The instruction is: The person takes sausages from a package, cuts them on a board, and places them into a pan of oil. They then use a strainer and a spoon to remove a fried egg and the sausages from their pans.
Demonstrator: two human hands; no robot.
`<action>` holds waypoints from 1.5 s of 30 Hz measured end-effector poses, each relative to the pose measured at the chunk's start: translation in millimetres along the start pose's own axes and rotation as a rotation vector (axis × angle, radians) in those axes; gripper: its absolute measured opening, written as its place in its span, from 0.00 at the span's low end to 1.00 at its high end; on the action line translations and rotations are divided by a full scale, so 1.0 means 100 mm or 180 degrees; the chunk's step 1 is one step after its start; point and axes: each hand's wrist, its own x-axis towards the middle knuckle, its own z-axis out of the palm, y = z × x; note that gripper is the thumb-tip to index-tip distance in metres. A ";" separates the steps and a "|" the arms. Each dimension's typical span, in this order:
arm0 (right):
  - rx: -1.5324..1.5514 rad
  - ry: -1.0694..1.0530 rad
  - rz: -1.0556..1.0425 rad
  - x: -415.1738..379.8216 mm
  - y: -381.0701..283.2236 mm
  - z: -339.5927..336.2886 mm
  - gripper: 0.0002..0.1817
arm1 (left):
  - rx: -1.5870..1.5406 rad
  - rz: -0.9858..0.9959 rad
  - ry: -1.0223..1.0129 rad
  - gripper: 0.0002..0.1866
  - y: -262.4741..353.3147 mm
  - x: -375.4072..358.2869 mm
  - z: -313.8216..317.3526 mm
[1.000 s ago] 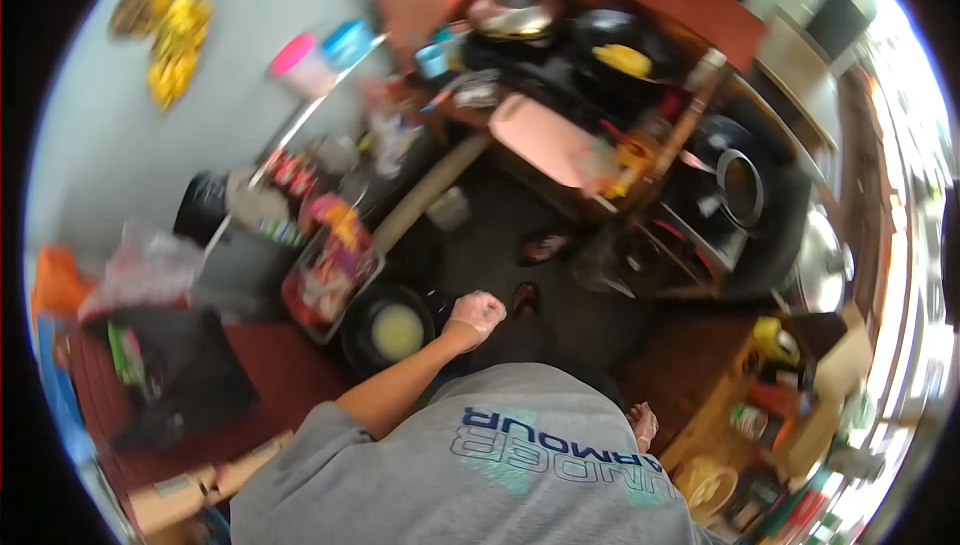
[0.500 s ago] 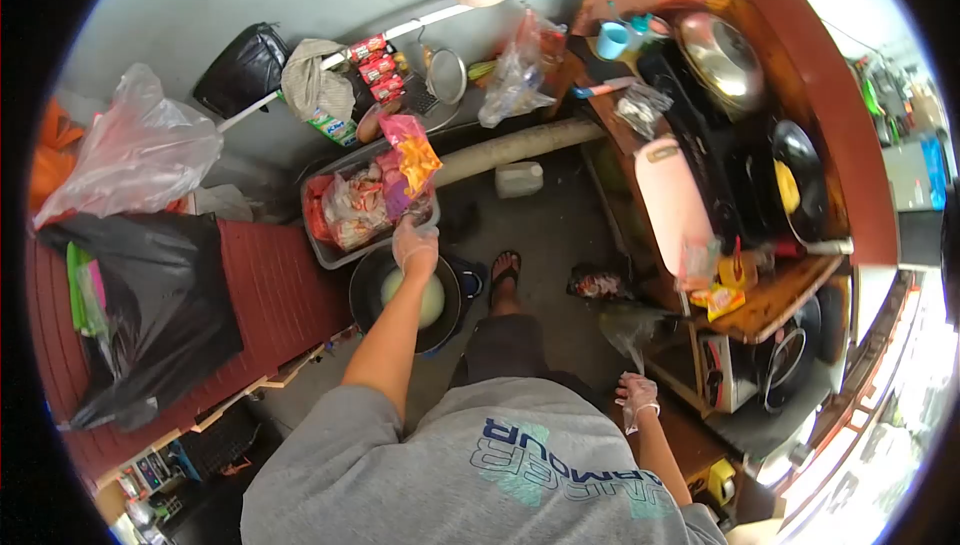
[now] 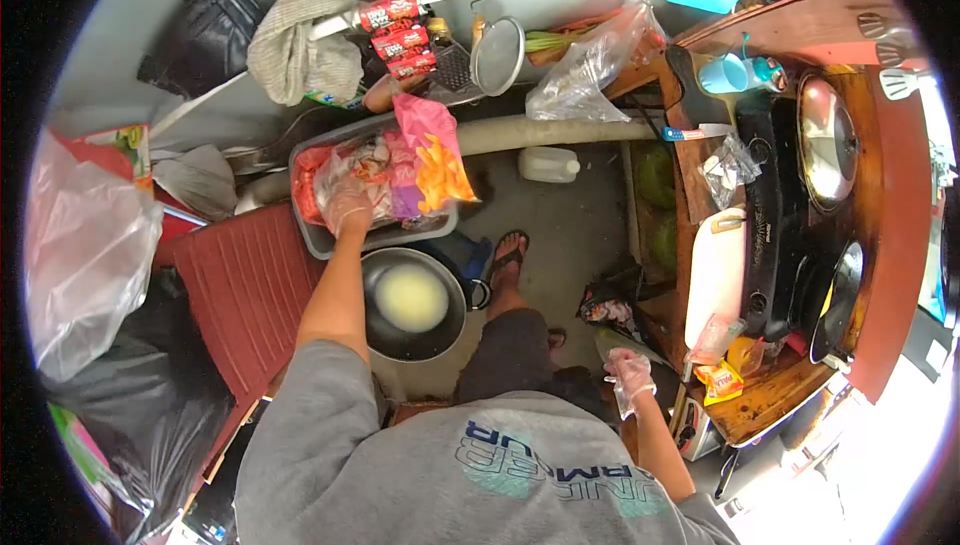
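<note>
My left hand (image 3: pixel 348 209), in a clear plastic glove, reaches into a grey plastic bin (image 3: pixel 316 239). It rests on or among clear plastic bags (image 3: pixel 362 171) of reddish and white contents; its fingertips blend into the plastic, so I cannot see whether they grip. A pink, orange and purple packet (image 3: pixel 440 163) leans over the bin's right side. Below the bin sits a black wok (image 3: pixel 415 347) holding pale, whitish liquid (image 3: pixel 411 297). Off to the right, my right hand (image 3: pixel 630 375), also gloved, hangs beside my leg with loosely bent fingers and nothing visible in it.
A wooden counter (image 3: pixel 700 200) on the right bears a pink cutting board (image 3: pixel 716 280), a knife (image 3: pixel 700 132), a black stove (image 3: pixel 765 225) and a lidded pan (image 3: pixel 828 145). A white jug (image 3: pixel 549 165) lies on the floor. A strainer (image 3: pixel 497 56) hangs from a rail; a dark red bench (image 3: pixel 245 295) stands left.
My left hand has moved up and left from above the wok into the bin. The view has shifted and turned, uncovering the wok's liquid. My right hand stays low at my side.
</note>
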 end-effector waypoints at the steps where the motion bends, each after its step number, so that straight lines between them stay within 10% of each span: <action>1: -0.0027 -0.0030 -0.0103 -0.03 -0.09 0.00 0.13 | 0.0210 0.0221 -0.0070 0.30 -0.07 0.05 0.11; 5: -0.0506 0.0094 -0.0061 0.04 -0.33 -0.02 0.13 | -0.0142 -0.0700 -0.1599 0.29 0.47 0.01 -0.76; 10: -0.0793 0.0063 -0.0314 0.12 -0.48 0.02 0.11 | -0.0231 0.0673 -0.0066 0.47 0.72 -0.26 -0.94; 15: -0.1102 -0.0281 -0.0693 0.06 -0.77 0.15 0.11 | -0.0562 0.1653 -0.0067 0.55 1.48 -0.83 -1.04; 20: -0.2115 -0.0162 -0.1327 0.01 -0.78 0.00 0.16 | -0.0950 -0.1012 -0.0636 0.31 1.49 -0.51 -0.49; 24: -0.2392 -0.0072 -0.1374 -0.05 -0.72 -0.18 0.19 | 0.0792 -0.0174 0.0167 0.17 0.90 -0.36 -0.53; 26: -0.2416 -0.0120 -0.1406 -0.19 -0.76 -0.23 0.19 | -0.1877 -0.1069 0.1218 0.14 0.79 -0.45 -0.88; 30: -0.3198 -0.0183 -0.2040 -0.21 -0.62 -0.38 0.18 | -0.1447 -0.0384 0.1939 0.11 0.78 -0.92 -1.74; 40: -0.4621 -0.1102 -0.3689 0.01 -0.21 -0.14 0.25 | -0.1538 -0.1424 0.1882 0.16 0.15 -3.35 -2.87; 45: -0.5594 -0.1723 -0.3306 -1.02 -0.65 0.47 0.24 | -0.1729 -0.1763 0.1266 0.19 -0.47 -4.59 -2.76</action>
